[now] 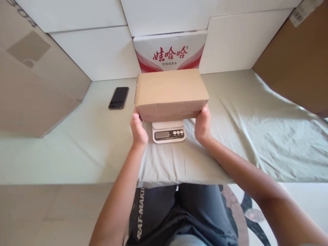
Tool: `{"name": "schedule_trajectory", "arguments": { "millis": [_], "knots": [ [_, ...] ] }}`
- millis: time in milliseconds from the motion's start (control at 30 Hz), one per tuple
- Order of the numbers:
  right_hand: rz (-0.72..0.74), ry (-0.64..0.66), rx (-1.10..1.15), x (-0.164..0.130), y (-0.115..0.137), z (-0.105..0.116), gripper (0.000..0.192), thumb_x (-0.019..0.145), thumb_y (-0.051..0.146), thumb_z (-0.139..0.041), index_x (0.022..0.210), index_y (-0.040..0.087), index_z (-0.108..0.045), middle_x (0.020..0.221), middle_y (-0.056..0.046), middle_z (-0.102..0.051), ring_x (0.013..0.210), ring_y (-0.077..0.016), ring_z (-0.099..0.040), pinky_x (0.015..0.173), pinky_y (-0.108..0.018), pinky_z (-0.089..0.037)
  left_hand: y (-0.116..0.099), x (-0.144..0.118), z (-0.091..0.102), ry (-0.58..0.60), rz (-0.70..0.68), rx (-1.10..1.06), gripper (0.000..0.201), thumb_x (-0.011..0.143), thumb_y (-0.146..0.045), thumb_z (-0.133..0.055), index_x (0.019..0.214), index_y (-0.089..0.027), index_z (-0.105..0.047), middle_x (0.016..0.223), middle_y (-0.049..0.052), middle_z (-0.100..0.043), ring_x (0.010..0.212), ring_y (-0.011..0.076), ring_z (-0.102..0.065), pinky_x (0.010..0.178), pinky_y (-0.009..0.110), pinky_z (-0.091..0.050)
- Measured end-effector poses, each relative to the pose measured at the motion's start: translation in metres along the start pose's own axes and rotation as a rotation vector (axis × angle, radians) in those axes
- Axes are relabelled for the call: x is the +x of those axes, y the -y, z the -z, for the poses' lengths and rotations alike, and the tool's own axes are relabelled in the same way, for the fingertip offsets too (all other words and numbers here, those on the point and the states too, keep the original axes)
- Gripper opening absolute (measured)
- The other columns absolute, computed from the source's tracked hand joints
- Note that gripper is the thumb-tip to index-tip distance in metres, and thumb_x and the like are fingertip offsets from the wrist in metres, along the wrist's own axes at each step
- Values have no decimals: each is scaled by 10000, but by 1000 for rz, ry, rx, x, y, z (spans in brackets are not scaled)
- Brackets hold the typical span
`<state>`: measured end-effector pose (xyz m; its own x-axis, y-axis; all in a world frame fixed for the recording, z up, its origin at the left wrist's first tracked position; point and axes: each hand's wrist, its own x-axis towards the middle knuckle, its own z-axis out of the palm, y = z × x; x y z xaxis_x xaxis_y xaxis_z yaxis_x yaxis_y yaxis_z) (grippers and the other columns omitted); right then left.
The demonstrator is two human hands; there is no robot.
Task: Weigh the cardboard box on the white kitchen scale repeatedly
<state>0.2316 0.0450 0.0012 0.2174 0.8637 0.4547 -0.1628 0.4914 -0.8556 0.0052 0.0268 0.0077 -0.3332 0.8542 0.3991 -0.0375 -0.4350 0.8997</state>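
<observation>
A closed brown cardboard box [171,92] sits over a small white digital scale [168,134], whose display and buttons poke out in front. My left hand [138,129] grips the box's lower left corner. My right hand [203,125] grips its lower right corner. Whether the box rests fully on the scale or is held just above it I cannot tell.
A black phone [119,97] lies on the pale green cloth [84,143] to the left. A red-and-white printed carton [170,51] stands behind the box against white panels. Large brown cardboard sheets [33,78] lean at both sides [297,58].
</observation>
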Motion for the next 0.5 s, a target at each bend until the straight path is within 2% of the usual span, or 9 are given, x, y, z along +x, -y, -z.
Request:
{"name": "schedule_trajectory", "arguments": {
  "millis": [100, 167, 267, 333, 433, 500],
  "knots": [
    [4, 3, 8, 19, -4, -5, 575, 963, 723, -490, 1356, 354, -688, 1481, 1, -700, 1548, -318, -524, 1381, -551, -341, -7, 28, -3, 19, -73, 56, 792, 981, -845, -403, 1376, -242, -730, 1444, 119, -722, 1493, 312, -583, 1260, 428, -441],
    [-1, 25, 8, 38, -14, -11, 633, 924, 760, -513, 1364, 335, -676, 1469, -8, -705, 1542, -318, -527, 1384, -549, -339, 0, 53, -7, -24, -104, 83, 797, 976, -849, -415, 1330, -215, -744, 1441, 118, -716, 1507, 316, -564, 1293, 418, -402],
    [13, 35, 10, 71, -38, -21, 682, 881, 784, -552, 1368, 319, -660, 1492, -18, -688, 1556, -297, -521, 1389, -512, -340, 32, 88, -19, -124, -67, 79, 848, 935, -895, -432, 1250, -171, -739, 1420, 146, -711, 1481, 319, -578, 1294, 415, -407],
    [16, 49, -5, 92, -56, -27, 727, 854, 815, -549, 1388, 329, -635, 1553, -6, -647, 1584, -272, -492, 1399, -496, -325, 59, 105, -27, -193, -1, 20, 899, 917, -922, -401, 1271, -156, -709, 1447, 179, -689, 1491, 305, -572, 1286, 402, -417],
    [-7, 47, -24, 115, -80, -31, 817, 816, 867, -536, 1422, 323, -596, 1630, -4, -585, 1628, -255, -429, 1412, -503, -304, 92, 120, -34, -175, 58, -60, 951, 926, -928, -319, 1357, -154, -666, 1527, 196, -641, 1523, 295, -549, 1290, 416, -414],
    [-13, 44, -37, 121, -92, -28, 849, 814, 883, -540, 1440, 310, -572, 1639, -5, -579, 1618, -250, -432, 1409, -499, -310, 105, 125, -33, -117, 90, -89, 968, 926, -935, -289, 1347, -156, -680, 1505, 198, -664, 1501, 303, -577, 1278, 439, -434]
  ]
}}
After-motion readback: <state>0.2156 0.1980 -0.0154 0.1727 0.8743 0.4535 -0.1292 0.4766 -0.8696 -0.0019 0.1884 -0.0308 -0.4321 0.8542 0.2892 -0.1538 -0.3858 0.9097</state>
